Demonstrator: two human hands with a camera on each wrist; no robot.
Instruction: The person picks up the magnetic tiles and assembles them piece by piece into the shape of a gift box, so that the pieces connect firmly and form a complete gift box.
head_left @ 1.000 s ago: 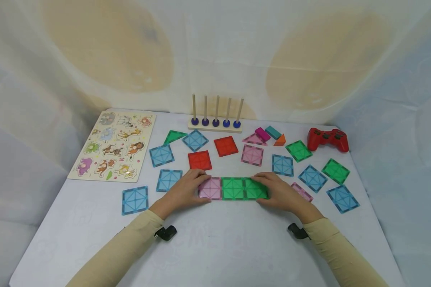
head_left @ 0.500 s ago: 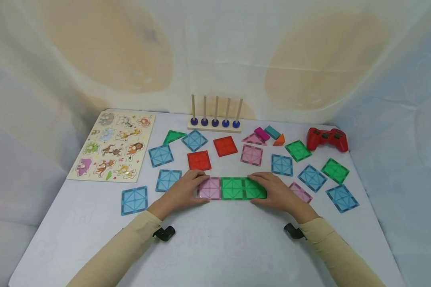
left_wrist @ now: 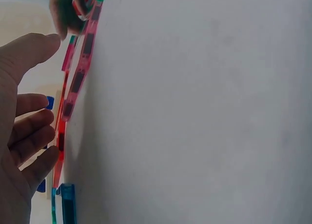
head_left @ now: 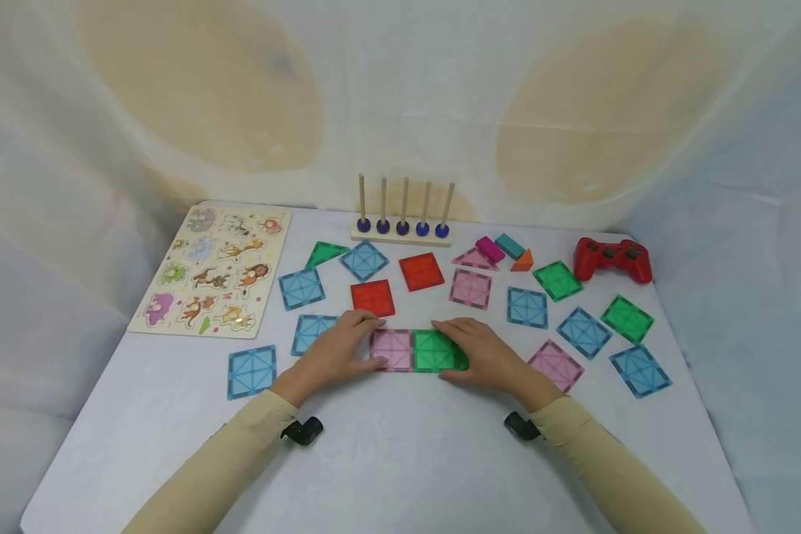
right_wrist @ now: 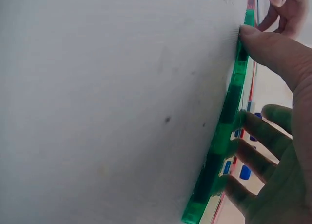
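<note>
A pink square magnetic tile (head_left: 391, 350) and a green square magnetic tile (head_left: 431, 350) lie edge to edge mid-table. My left hand (head_left: 340, 344) is at the pink tile's left end; in the left wrist view its fingers (left_wrist: 36, 121) are spread, with nothing held between them. My right hand (head_left: 487, 354) holds the green pair across its width, thumb at the near edge and fingers toward the far one. Its palm mostly hides the second green tile from above. The right wrist view shows the long green edge (right_wrist: 226, 112) running past the thumb.
Loose blue (head_left: 251, 372), red (head_left: 421, 272), pink (head_left: 555, 365) and green (head_left: 627, 319) tiles lie around the hands. Behind stand a peg stand (head_left: 400, 236) and small blocks (head_left: 510, 246). An animal puzzle board (head_left: 210, 271) lies left, a red game controller (head_left: 612, 259) right.
My right hand has slid left along the green tiles, covering more of them and uncovering the pink tile at its right. The left hand stays at the row's left end, its thumb slightly higher.
</note>
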